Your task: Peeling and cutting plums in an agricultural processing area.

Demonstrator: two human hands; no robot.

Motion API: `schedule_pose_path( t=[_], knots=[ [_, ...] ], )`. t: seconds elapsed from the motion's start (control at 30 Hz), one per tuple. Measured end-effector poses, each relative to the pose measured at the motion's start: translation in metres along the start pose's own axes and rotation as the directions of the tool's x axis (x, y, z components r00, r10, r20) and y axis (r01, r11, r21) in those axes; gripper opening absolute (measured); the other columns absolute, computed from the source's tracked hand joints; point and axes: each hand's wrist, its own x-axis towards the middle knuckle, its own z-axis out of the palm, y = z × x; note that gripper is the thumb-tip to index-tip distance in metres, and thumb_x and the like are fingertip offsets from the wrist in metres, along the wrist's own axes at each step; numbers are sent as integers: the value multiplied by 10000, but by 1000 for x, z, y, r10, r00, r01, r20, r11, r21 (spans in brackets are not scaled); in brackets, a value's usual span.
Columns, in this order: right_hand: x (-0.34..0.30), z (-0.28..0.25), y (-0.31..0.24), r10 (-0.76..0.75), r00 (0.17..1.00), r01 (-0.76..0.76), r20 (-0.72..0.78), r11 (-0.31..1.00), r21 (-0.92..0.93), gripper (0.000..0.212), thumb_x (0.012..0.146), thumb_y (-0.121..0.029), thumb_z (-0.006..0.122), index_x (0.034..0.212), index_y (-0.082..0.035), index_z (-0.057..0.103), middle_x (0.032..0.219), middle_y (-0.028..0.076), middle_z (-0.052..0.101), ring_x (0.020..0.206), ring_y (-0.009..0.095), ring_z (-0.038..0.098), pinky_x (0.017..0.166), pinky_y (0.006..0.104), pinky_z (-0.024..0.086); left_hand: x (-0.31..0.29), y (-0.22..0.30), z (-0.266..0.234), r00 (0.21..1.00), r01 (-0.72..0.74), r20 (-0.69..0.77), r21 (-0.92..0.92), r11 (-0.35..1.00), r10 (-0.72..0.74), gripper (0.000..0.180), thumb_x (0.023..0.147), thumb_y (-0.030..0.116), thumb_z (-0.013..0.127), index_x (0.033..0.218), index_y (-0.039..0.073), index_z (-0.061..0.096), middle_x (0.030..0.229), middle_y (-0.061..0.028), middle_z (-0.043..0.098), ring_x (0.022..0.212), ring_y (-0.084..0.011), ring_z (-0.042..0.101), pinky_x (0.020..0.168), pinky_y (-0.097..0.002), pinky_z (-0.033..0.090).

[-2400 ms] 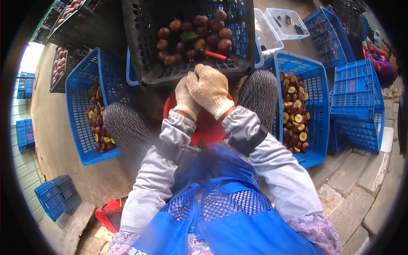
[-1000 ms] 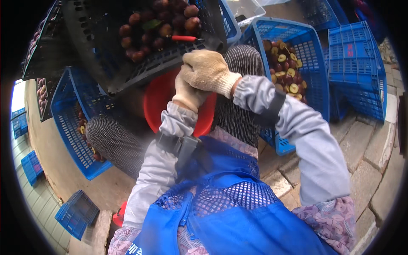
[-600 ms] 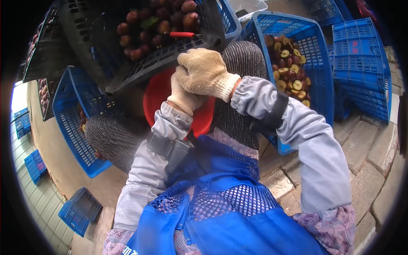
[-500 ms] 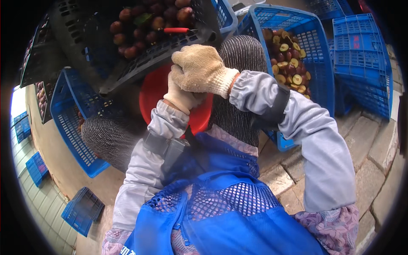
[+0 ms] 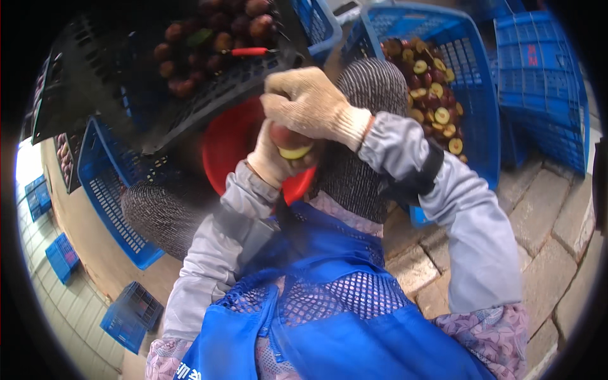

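Note:
My left hand (image 5: 265, 158), in a cream knitted glove, is closed around a plum (image 5: 290, 138) with red skin. Pale yellow-green cut flesh shows along the plum's near side. Just above it my right hand (image 5: 307, 101), gloved the same way, bends its fingers into a fist and overlaps the plum's upper edge. Whatever lies inside that fist is hidden. Both hands are over a red basin (image 5: 223, 149) between my knees. Beyond them, whole plums (image 5: 221, 41) fill part of a black crate (image 5: 209, 98). A red-handled tool (image 5: 249, 51) rests by its near side.
To the right, a blue crate (image 5: 476, 95) contains cut plums (image 5: 437, 95), their yellow flesh showing. More blue crates (image 5: 541, 88) are stacked beyond it. Another blue crate (image 5: 123, 215) stands by my left knee. Paving stones (image 5: 532, 202) cover the ground at right.
My right hand has shifted slightly right and now leaves the plum in my left hand exposed; before, the hands hid it. The view has shifted a little.

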Motion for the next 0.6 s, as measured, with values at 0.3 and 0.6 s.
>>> schedule_pose_path(
  t=[0.3,0.6],
  knots=[
    [-28,8,-19,-251,964,258,94,962,-84,371,662,-233,731,945,-50,576,918,107,583,879,272,584,774,350,476,-33,-12,47,753,-183,-566,312,932,337,398,885,449,367,1118,165,520,1075,-53,575,1009,-225,572,834,-399,491],
    [-40,24,-71,-658,752,605,-50,717,-346,278,634,-149,713,842,-60,552,826,94,558,786,282,559,721,378,459,-69,-18,34,883,-424,135,639,641,450,324,931,341,371,1141,125,492,1070,-48,571,1029,-175,551,866,-335,469]
  ],
)
